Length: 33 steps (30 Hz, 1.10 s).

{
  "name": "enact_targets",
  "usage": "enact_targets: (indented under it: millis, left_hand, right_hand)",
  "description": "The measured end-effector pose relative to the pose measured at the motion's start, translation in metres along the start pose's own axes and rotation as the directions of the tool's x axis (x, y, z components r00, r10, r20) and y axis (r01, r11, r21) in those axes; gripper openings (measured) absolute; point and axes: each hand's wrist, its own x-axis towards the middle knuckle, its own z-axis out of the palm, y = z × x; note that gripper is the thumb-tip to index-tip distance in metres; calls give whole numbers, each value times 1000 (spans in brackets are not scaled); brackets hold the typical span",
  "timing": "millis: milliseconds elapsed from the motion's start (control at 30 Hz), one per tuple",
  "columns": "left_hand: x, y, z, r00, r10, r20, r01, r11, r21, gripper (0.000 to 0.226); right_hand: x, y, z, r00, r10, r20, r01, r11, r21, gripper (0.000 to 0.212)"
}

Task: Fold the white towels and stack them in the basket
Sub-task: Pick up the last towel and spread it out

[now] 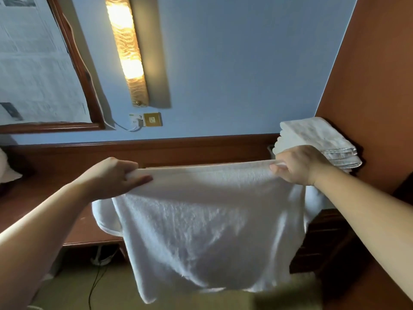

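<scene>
A white towel (207,224) hangs in the air in front of me, stretched flat along its top edge. My left hand (116,177) grips the top left corner and my right hand (297,164) grips the top right corner. The towel's lower part droops toward the floor, and another fold of it shows behind at the lower left. A stack of folded white towels (317,139) sits at the right, just behind my right hand. The basket under the stack is almost wholly hidden; only a sliver of rim (270,148) shows.
A brown wooden desk (78,224) runs below the towel on the left, with a dark drawer unit (321,240) at the right. A lit wall lamp (127,50), a wall socket (152,119) with a white cable, and a framed mirror (73,52) hang on the blue wall. An orange wall (371,74) closes the right side.
</scene>
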Motion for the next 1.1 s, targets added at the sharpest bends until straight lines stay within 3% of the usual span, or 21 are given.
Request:
enact_targets:
  millis: [233, 367, 467, 667, 800, 933, 1100]
  left_hand:
    - [-2, -22, 43, 998, 50, -27, -46, 990, 137, 68]
    - [17, -33, 62, 993, -85, 82, 67, 976, 205, 54]
    - [39, -45, 84, 998, 69, -12, -65, 972, 224, 56]
    - [113, -59, 137, 998, 58, 1, -56, 963, 264, 52]
    - [167, -65, 175, 992, -86, 94, 61, 969, 241, 52]
    - [208, -74, 216, 977, -176, 125, 159, 978, 134, 44]
    - [239, -96, 269, 960, -220, 173, 174, 953, 248, 43]
  right_hand:
    - [-12, -12, 44, 997, 33, 69, -30, 999, -35, 59]
    - [-5, -5, 69, 997, -73, -7, 73, 997, 11, 43]
    - [16, 6, 92, 990, -138, -15, 138, 990, 11, 33]
    - [71, 44, 155, 987, -45, 153, 53, 997, -49, 36]
    - [119, 72, 189, 938, -10, 347, 46, 994, -95, 30]
    - [152, 87, 225, 867, -31, 497, 50, 998, -24, 30]
    - [180, 99, 280, 829, 22, 559, -70, 995, 65, 25]
